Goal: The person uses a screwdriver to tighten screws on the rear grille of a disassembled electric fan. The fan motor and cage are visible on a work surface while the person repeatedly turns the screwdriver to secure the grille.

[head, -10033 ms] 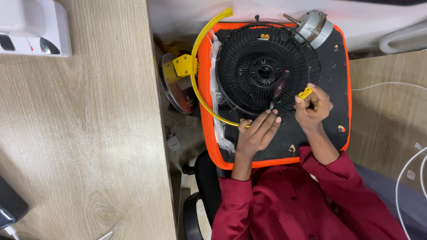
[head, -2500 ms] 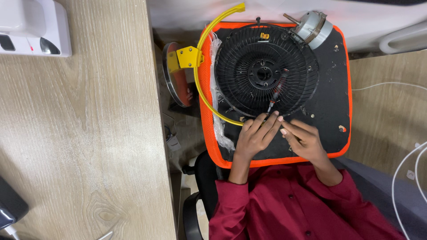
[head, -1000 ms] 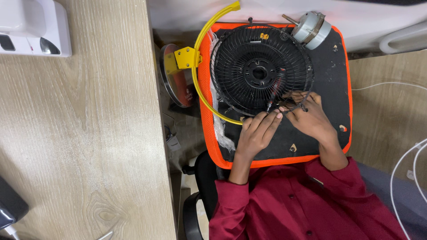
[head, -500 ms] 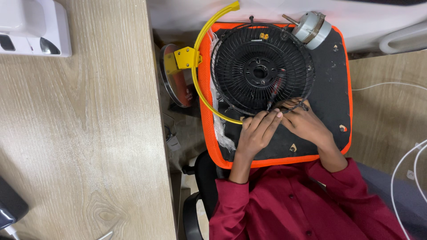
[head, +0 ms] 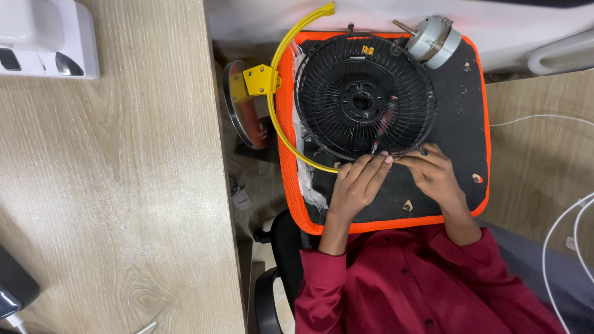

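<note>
— Biggest first?
— Pale wooden desk [head: 111, 185] on the left; black work mat with orange edge [head: 458, 124] to the right.
— On the mat?
— Black wire fan guard [head: 365, 96] lying flat at the far side, yellow curved ring [head: 281, 80] hugging its left edge, grey motor [head: 436, 40] loose at the far right corner.
— Hands?
— Left hand [head: 359, 182] and right hand [head: 436, 176] meeting at the guard's near rim, fingertips pinched together there; on what exactly, cannot tell.
— Progress?
— Seemingly midway: motor and ring unattached.

White cable [head: 572, 235] cut off (right edge); grille's [head: 362, 93] near rim hidden under hands.
</note>
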